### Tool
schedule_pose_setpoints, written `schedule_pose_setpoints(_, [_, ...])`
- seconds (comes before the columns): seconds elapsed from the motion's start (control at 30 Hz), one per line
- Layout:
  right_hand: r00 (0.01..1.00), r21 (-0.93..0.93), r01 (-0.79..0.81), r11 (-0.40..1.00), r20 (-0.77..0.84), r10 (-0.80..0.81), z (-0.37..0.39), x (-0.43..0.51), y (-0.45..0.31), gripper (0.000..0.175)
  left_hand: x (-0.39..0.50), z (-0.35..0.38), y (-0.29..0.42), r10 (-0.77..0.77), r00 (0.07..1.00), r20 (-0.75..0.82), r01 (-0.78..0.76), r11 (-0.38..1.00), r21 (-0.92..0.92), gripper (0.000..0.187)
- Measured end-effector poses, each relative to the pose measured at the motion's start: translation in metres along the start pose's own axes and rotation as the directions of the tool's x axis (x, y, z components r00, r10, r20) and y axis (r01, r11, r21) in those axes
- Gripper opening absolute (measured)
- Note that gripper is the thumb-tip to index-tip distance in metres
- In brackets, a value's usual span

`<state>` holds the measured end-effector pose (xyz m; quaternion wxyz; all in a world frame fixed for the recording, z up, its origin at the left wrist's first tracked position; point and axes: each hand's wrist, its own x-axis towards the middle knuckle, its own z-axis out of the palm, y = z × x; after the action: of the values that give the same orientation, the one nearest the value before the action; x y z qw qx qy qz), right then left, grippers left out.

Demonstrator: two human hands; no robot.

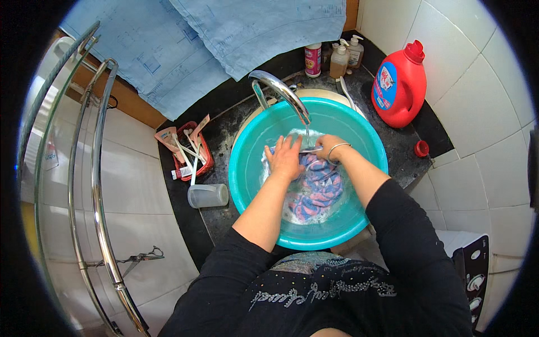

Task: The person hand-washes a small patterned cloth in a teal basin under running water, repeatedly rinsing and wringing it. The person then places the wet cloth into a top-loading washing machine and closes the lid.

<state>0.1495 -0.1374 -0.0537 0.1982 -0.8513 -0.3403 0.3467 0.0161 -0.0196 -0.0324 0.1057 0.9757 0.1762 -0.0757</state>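
A turquoise plastic basin (236, 177) of sudsy water stands before me, under a running chrome faucet (290, 94). In it lies a wet blue-and-pink patterned cloth (320, 185), bunched and partly under water. A pale strip runs level between my hands beneath the thin stream. My left hand (284, 158) lies over the left end of this strip, fingers spread; whether it grips is unclear. Bent fingers of my right hand (330, 147), with a bangle at the wrist, pinch the strip's right end. Foam (290, 215) floats around the cloth.
Right of the basin stand a red detergent jug (398, 86) and its red cap (421, 148). Pump bottles (339, 61), a pink bottle (313, 61) and a brush (347, 92) sit behind. To the left are a red basket (205, 156), a plastic cup (208, 196) and chrome rails (99, 177).
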Motion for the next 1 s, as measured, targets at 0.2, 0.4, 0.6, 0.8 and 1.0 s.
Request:
schedule_pose_setpoints(0.2, [0.943, 0.761, 0.246, 0.601, -0.045, -0.329, -0.035, -0.027, -0.011, 0.026, 0.015, -0.02, -0.031, 0.27, 0.95, 0.156, -0.054, 0.634, -0.772, 0.057])
schedule_pose_setpoints(0.4, [0.902, 0.767, 0.289, 0.573, -0.017, -0.432, -0.02, -0.045, -0.008, 0.078, -0.007, -0.045, -0.025, 0.202, 0.979, 0.023, 0.097, -0.366, -0.925, 0.039])
schedule_pose_setpoints(0.6, [0.844, 0.454, 0.397, 0.798, 0.162, -0.512, 0.018, -0.019, 0.003, 0.088, -0.012, -0.043, -0.03, 0.128, 0.992, 0.003, 0.082, -0.616, -0.783, 0.035])
schedule_pose_setpoints(0.8, [0.967, 0.76, 0.222, 0.611, -0.09, -0.24, -0.004, -0.027, 0.014, 0.043, -0.012, -0.047, -0.046, -0.088, 0.996, -0.001, -0.069, -0.769, -0.635, 0.03])
schedule_pose_setpoints(1.0, [0.986, 0.969, -0.165, 0.185, 0.161, 0.036, -0.042, -0.046, 0.0, 0.029, -0.011, -0.045, -0.036, -0.219, 0.924, 0.314, 0.245, -0.291, -0.925, 0.028])
